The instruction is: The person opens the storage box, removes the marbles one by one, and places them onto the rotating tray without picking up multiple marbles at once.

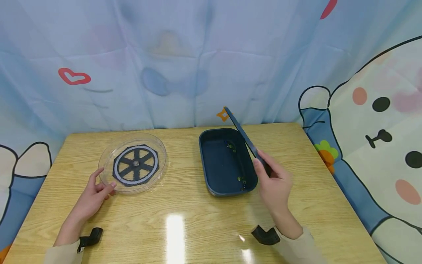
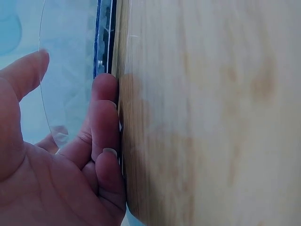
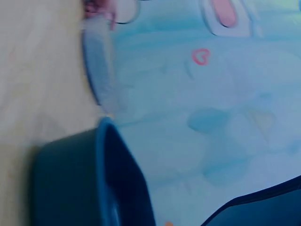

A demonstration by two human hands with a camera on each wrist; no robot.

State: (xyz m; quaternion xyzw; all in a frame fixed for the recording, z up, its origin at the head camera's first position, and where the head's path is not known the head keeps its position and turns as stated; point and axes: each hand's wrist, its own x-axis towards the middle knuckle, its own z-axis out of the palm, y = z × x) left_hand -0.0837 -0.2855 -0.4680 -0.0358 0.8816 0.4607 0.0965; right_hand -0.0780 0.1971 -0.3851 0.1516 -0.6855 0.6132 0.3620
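On the left side of the table lies a clear round dish (image 1: pixel 161 161) with a dark spoked disc (image 1: pixel 136 164) bearing a white ring inside it. My left hand (image 1: pixel 95 192) holds the dish by its near left rim; in the left wrist view, curled fingers (image 2: pixel 104 122) lie low against its edge beside the tabletop. My right hand (image 1: pixel 275 179) grips a thin dark blue lid (image 1: pixel 242 132), tilted up over the right side of a dark blue rectangular box (image 1: pixel 219 161). Small yellow-green spots show inside the box's right side. The right hand is hidden in the right wrist view.
The wooden table (image 1: pixel 184 220) runs back to a light blue printed curtain (image 1: pixel 197 55). A large white bear print (image 1: pixel 369 110) is on the cloth at the right. Each wrist wears a black camera mount, as on the left wrist (image 1: pixel 90 238).
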